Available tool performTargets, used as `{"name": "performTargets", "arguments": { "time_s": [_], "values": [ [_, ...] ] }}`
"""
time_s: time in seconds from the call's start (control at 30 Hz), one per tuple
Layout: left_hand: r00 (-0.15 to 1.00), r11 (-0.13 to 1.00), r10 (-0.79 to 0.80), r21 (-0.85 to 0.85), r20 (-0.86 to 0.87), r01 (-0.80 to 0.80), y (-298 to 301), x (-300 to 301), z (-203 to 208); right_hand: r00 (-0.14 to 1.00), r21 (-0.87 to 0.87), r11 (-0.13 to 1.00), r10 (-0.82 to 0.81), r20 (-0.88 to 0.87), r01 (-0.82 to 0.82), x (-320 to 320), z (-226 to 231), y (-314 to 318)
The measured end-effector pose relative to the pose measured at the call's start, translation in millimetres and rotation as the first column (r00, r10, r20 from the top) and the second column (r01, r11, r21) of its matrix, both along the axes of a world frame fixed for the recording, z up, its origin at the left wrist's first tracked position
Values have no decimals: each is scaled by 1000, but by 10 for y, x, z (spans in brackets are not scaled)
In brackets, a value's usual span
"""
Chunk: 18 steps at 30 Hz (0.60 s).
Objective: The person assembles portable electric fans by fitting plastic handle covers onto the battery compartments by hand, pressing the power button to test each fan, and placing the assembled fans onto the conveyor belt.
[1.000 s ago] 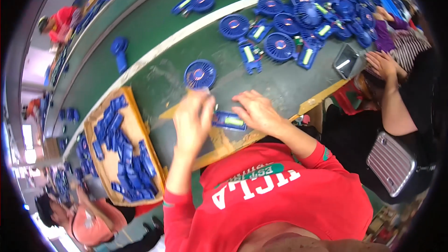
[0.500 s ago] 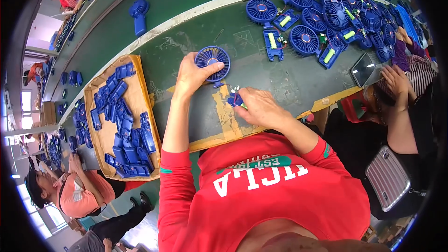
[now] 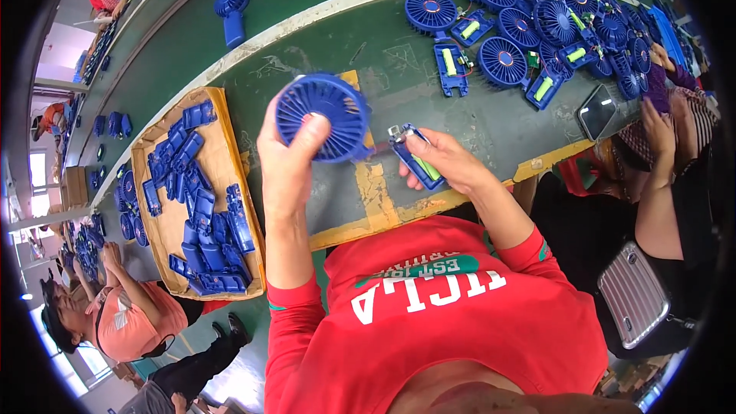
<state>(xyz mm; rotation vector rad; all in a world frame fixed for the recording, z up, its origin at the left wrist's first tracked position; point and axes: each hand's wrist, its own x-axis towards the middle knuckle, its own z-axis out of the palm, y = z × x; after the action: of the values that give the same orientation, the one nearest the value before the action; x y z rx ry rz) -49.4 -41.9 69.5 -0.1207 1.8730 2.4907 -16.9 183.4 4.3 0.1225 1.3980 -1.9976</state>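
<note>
My left hand [image 3: 285, 159] is closed round a blue round fan head [image 3: 337, 111], the thumb lying across its slatted front. To its right, my right hand [image 3: 448, 159] grips a blue fan handle shell [image 3: 424, 167]. A light-green battery lies in that shell, and a small circuit board shows at its upper end. The two parts are held up above the bench, a short gap between them. Whether wires join them I cannot make out. My right fingertips are partly hidden beneath the shell.
Left of me stands a shallow cardboard tray [image 3: 257, 261] with many blue handle covers. A heap of blue fans [image 3: 502, 63] with open handles lies at the back right, near a dark phone [image 3: 597, 113]. Another blue fan [image 3: 232, 15] lies beyond the pale rail. Co-workers sit at both sides.
My left hand has lifted the fan head and brought it nearer and slightly left. My right hand has turned and raised the handle shell, so its battery side now shows.
</note>
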Motion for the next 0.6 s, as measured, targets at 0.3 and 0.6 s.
{"name": "performTargets", "arguments": {
  "time_s": [0.3,0.6],
  "values": [
    [943,947,-319,-61,-98,315,340,234,190,999,-147,988,-52,10,52,3,-79,-151],
    [997,966,-1,-259,-72,-18,365,122,6,996,47,997,69,-60,-66,78,291,-171]
  ]
}}
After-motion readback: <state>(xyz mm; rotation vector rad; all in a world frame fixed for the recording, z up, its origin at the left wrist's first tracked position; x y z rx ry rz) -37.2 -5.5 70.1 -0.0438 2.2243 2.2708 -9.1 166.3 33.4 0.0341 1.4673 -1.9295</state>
